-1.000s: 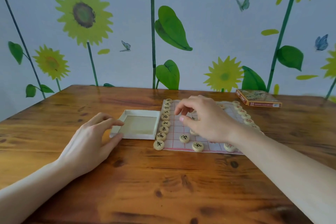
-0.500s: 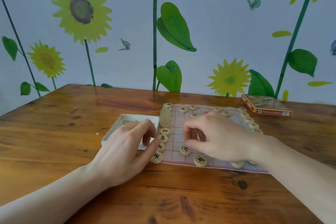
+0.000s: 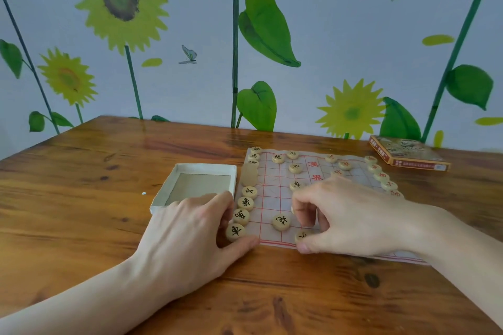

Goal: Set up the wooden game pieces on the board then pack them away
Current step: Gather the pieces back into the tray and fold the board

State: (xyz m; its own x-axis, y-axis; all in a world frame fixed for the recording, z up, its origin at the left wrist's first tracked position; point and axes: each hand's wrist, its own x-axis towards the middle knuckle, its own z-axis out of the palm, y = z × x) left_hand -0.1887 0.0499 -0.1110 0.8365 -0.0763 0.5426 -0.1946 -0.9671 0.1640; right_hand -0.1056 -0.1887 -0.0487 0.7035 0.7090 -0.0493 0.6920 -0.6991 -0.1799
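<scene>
A thin paper board (image 3: 275, 198) with a red grid lies on the wooden table. Round wooden pieces with black characters line its left edge (image 3: 245, 203); red-marked ones line the right edge (image 3: 381, 175), and several stand between. My left hand (image 3: 190, 239) cups the two nearest pieces of the left column (image 3: 235, 231), thumb below them and fingers along their left side. My right hand (image 3: 351, 215) hovers over the board's near middle, fingers curled down. Its thumb and fingers pinch a piece (image 3: 302, 235) at the near edge. A loose piece (image 3: 281, 221) sits between my hands.
An open white cardboard box tray (image 3: 174, 185) sits just left of the board, partly behind my left hand. The printed box lid (image 3: 408, 155) lies at the back right near the wall. Bare wooden tabletop (image 3: 81, 198) stretches to the left and in front.
My left hand has moved right from the box tray to the near end of the left column of pieces. My right hand has come toward me and dropped onto the near-edge piece.
</scene>
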